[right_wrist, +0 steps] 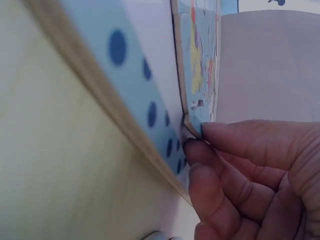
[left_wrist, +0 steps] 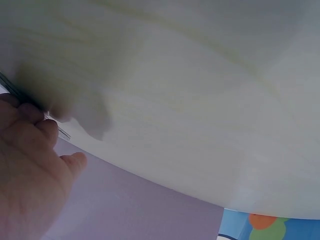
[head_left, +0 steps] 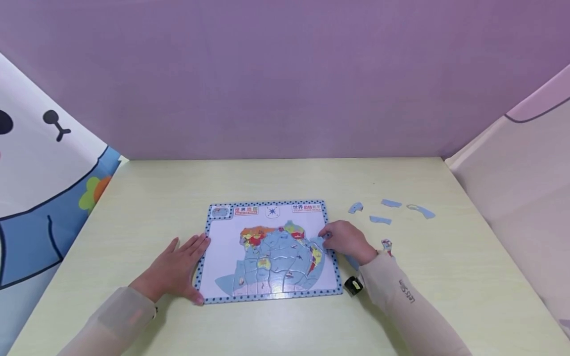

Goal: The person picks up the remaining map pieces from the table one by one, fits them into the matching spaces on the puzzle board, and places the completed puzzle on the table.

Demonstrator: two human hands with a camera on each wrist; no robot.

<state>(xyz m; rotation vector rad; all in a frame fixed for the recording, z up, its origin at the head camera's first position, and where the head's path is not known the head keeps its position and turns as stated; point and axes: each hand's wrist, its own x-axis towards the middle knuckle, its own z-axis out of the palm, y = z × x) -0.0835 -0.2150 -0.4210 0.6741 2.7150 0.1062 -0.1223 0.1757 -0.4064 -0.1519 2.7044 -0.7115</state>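
A world map jigsaw board [head_left: 218, 252] with a blue dotted border lies on the table, partly filled with joined map pieces [head_left: 285, 262]. My left hand [head_left: 178, 267] rests flat with spread fingers over the board's left edge. In the left wrist view, the left hand [left_wrist: 32, 165] shows at the lower left. At the right side of the joined pieces, my right hand [head_left: 349, 241] pinches a blue puzzle piece [head_left: 318, 241] between thumb and forefinger. The right wrist view shows this puzzle piece [right_wrist: 194, 124] at the thumb tip, right beside the joined section.
Several loose puzzle pieces [head_left: 380, 219] lie right of the board. Another multicoloured piece [head_left: 387, 244] sits by the right sleeve, and a blue piece [head_left: 352, 261] is partly hidden under the right wrist. A purple wall [head_left: 285, 89] stands behind the table [head_left: 169, 188].
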